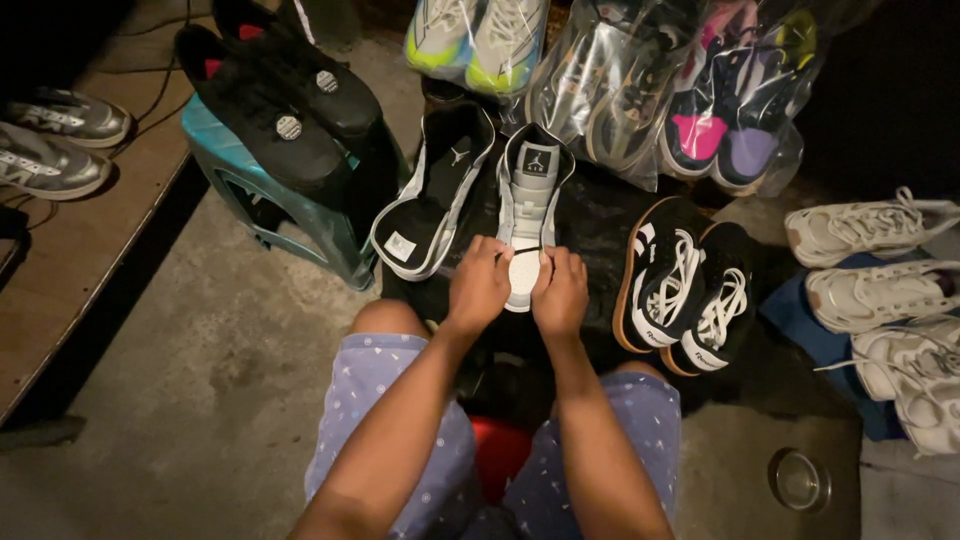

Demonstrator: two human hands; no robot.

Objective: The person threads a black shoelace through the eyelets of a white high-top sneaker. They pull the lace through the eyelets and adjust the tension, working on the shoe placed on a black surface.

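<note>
A: Hands, where are they?
B: Left hand point(478, 285) and right hand point(560, 292) pinch a black lace point(527, 250) on the grey shoe point(527, 215), just right of the blue stool point(290, 205). Only one row laced; the rest is bare.

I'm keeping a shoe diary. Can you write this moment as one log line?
left hand: grips black lace | right hand: grips black lace | grey-white high-top: toe toward person | matching shoe: lies beside

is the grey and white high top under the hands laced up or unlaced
Mostly unlaced: the grey and white high top shows a bare tongue, with only one black lace crossing near the toe, where the left hand and right hand pinch it.
</note>
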